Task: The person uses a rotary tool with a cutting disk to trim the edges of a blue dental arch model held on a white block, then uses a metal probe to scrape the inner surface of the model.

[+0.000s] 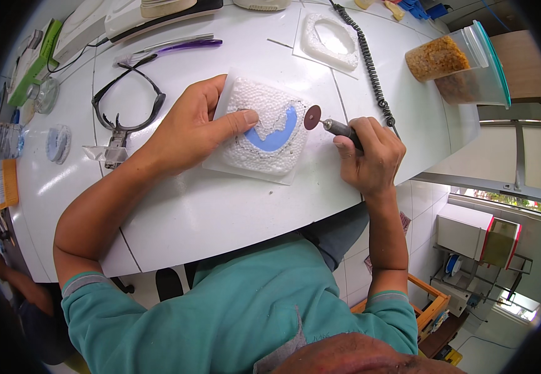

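My left hand (198,128) grips a square white sheet with a bumpy, beaded middle (261,100) and a flat translucent rim, thumb pressed on top. A blue curved shape (270,140) shows in its middle, with dark marks along its edge. In my right hand (376,153) is a rotary handpiece (343,132), with fingers wrapped round its dark body. A thin brown cutting disc (312,117) sits on its tip, close to the right edge of the bumpy square; whether they touch I cannot tell.
Black-framed glasses with loupes (120,128) lie left. Behind are a purple-handled brush (189,45), another formed white sheet (329,40) and a coiled black cord (370,62). Tubs of orange-brown granules (439,57) stand right. Another person's arm (27,287) shows at far left.
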`<state>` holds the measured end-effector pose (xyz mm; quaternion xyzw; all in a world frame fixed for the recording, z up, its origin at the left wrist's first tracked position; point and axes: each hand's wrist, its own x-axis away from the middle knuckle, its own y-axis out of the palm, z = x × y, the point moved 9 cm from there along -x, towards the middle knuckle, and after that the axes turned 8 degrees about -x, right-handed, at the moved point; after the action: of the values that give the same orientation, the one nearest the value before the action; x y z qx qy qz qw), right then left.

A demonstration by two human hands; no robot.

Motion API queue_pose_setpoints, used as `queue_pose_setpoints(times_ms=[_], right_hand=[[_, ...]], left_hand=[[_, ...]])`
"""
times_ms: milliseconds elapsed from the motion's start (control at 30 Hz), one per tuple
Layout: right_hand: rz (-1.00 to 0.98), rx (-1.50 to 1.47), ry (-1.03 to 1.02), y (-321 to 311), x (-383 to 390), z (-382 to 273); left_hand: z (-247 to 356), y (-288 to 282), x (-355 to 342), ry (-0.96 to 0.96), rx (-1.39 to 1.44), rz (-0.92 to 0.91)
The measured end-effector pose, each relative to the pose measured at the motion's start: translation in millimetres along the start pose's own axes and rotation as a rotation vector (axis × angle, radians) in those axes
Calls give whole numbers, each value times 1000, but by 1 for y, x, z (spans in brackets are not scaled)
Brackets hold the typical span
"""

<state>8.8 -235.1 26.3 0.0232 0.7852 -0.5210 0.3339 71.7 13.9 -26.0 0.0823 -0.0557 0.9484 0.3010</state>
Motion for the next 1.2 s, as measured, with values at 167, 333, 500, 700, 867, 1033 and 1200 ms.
queue_pose_setpoints(times_ms=[167, 333, 500, 700, 867, 1033, 1200], right_hand=[[0, -7, -1, 0, 1, 1], [0, -13, 4, 0, 1, 1], [2, -2, -11, -2, 1, 0], [7, 11, -22, -2, 2, 0], [7, 7, -16, -2, 1, -1], [13, 15, -27, -2, 2, -1], [6, 19, -22, -2, 1, -2]], left_hand=[[1, 1, 0, -3, -2, -4], [1, 2, 1, 12, 28, -7], [2, 3, 1, -2, 35, -19], [6, 3, 2, 16, 22, -3], [3, 3, 2, -8, 9, -23], [3, 2, 1, 2, 1, -16], [4, 2, 2, 8, -18, -2]])
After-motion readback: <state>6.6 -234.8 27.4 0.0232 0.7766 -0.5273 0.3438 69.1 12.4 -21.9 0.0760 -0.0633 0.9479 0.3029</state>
